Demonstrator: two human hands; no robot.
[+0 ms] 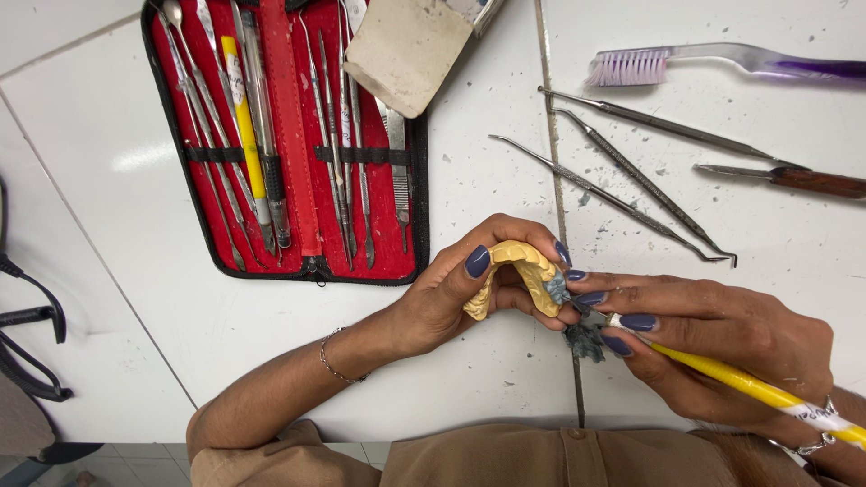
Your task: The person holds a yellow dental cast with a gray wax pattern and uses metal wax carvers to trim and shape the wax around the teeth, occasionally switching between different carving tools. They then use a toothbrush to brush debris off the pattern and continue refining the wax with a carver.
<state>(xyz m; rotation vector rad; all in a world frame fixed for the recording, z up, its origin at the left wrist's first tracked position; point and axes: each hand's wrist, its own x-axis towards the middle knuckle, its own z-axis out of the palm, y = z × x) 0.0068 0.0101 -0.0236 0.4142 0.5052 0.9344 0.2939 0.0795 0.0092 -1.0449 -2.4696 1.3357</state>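
Head view, looking down onto a white tiled bench [505, 162]. Nearest the camera: tan garment at the bottom edge, both forearms coming up from it, a thin bracelet [336, 359] on the left wrist. Left hand [451, 293] is closed around a yellow horseshoe-shaped dental cast [523, 271], thumb on the near arm of the arch, fingers curled over the far side; cast held just above the bench, near the middle of the view. Right hand [713, 338] is gripped on a yellow-handled instrument [749, 386] in a pen hold, its working end hidden behind the fingertips where they meet the right end of the cast. The two hands are together, fingertips touching at the cast. A grey-blue patch sits on the cast at that end, and a small clump of grey-blue material [586, 341] lies on the bench just below it, over a tile joint. Farther out, right — three slim metal instruments [631, 180] fanned on the tile, a wooden-handled tool [803, 179] beside them, a purple toothbrush [722, 61] beyond. Farther out, left — an open red-lined instrument case [298, 153] with tools under elastic bands; a tan block [406, 50] overlaps its top right corner.
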